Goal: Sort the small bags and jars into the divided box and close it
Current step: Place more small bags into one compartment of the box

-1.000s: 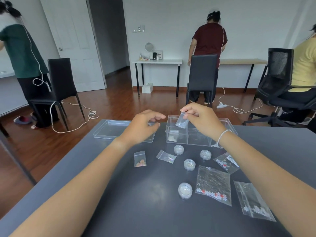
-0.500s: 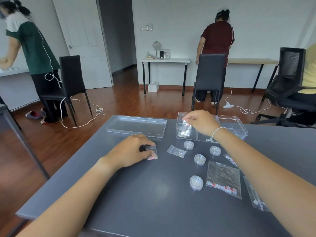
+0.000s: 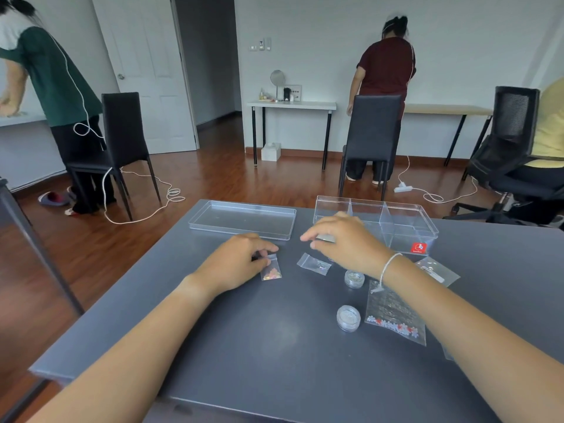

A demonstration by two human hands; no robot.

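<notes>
The clear divided box [image 3: 406, 222] stands open at the table's far right, a red label on its front. Its clear lid [image 3: 244, 219] lies flat to the left of it. My left hand [image 3: 241, 261] pinches the top edge of a small bag of orange and pink bits [image 3: 271, 272], which still rests on the table. In front of the box my right hand [image 3: 341, 242] hovers empty with fingers spread, just above a small clear bag [image 3: 314, 264]. Two round jars [image 3: 354, 278] [image 3: 348, 318] and a larger bag of red and white flowers [image 3: 393, 315] lie near my right forearm.
Another clear bag [image 3: 436, 271] lies right of my right wrist. The dark table [image 3: 244, 346] ends close on the left. Black chairs [image 3: 370, 138] stand beyond it, and several people work at other tables around the room.
My right hand has left the box without the bag it held and come back over the small clear bag. My left hand has dropped to the table and taken hold of the orange-bits bag.
</notes>
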